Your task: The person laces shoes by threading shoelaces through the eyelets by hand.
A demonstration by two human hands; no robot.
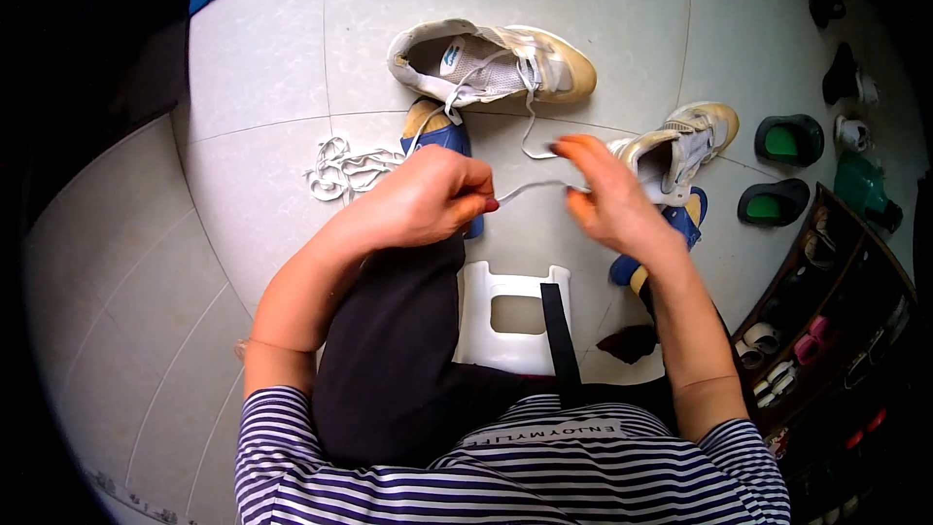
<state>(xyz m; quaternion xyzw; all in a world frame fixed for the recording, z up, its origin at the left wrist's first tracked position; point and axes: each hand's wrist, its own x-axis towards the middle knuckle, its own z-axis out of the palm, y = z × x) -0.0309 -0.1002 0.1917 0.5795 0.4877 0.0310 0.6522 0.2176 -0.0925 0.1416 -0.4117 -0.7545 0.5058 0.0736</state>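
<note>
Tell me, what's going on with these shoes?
A person pinches a white lace in the left hand; it stretches toward the right hand, whose grip is unclear. One worn sneaker lies ahead, a second sneaker beside the right hand, and loose laces lie heaped on the floor to the left.

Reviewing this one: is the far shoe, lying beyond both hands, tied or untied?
Untied: the shoe shows no bow, and its lace trails off in separate loose strands over the side.
</note>
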